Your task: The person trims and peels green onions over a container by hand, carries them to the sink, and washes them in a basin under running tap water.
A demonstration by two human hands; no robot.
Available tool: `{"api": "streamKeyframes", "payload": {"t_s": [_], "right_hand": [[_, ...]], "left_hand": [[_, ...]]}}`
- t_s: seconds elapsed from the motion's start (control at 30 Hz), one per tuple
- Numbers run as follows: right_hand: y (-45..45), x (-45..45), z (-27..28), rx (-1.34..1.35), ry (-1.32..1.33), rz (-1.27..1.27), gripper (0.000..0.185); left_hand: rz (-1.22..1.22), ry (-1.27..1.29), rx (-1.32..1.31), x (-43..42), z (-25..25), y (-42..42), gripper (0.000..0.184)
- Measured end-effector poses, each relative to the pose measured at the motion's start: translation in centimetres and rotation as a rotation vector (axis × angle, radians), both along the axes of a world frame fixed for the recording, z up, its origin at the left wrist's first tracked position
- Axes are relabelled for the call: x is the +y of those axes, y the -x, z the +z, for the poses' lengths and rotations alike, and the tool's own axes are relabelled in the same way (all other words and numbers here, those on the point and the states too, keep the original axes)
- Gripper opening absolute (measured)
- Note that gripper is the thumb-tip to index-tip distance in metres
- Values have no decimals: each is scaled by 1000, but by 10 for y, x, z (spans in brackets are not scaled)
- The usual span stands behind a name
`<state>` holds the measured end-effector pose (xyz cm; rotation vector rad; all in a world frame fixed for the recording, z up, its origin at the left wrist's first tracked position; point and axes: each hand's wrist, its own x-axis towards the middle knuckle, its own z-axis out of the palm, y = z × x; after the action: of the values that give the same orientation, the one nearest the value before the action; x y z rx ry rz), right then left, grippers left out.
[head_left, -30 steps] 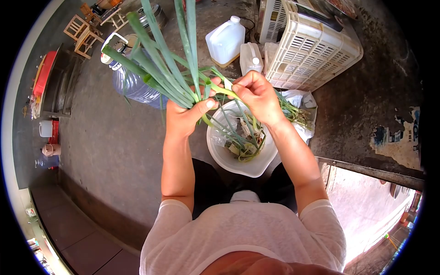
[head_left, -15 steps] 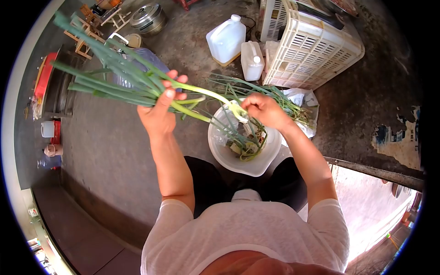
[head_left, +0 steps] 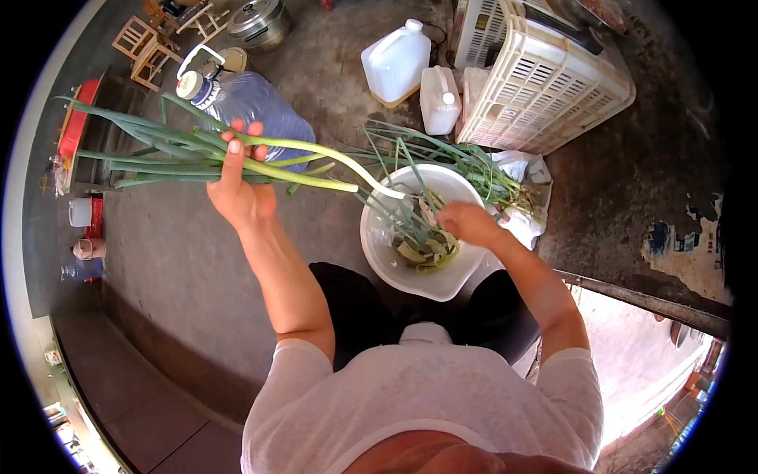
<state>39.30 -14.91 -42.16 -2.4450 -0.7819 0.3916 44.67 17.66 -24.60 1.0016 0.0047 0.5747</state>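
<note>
My left hand (head_left: 243, 186) grips a bunch of green onions (head_left: 178, 150), its dark leaves pointing left and its pale stalks reaching right. The longest stalk ends above the rim of a white basin (head_left: 379, 257). In the basin lie peeled scraps (head_left: 426, 251) and limp green leaves. Over the basin's right side is my right hand (head_left: 467, 223), its fingers closed; whatever they hold is too small to make out. Behind the basin, more green onions (head_left: 466, 167) rest on the floor, their root ends over a white plastic bag (head_left: 523, 217).
A large water bottle (head_left: 257, 110) lies beyond my left hand. Two plastic jugs (head_left: 396, 63) (head_left: 439, 101) stand ahead, beside a white slatted crate (head_left: 545, 87). A lidded metal pot (head_left: 259, 24) and a wooden chair (head_left: 144, 51) are at the back left.
My left hand has moved left with the bunch, which has tipped from upright to nearly level. My right hand has come off the stalk and dropped toward the basin.
</note>
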Motion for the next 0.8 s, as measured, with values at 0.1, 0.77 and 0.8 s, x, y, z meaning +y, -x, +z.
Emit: {"api": "streamKeyframes", "payload": {"t_s": [0.1,0.77,0.8], "right_hand": [[-15,23,79,257,-373,-249,23],[-16,54,143,-126,-592,-195,14],[-15,53,142,-29,-682,-205,13]], "left_hand": [[-18,62,26,-2,-1,-3,16],[19,94,20,-23,0,1,16],[20,90,7,-24,0,1,17]]}}
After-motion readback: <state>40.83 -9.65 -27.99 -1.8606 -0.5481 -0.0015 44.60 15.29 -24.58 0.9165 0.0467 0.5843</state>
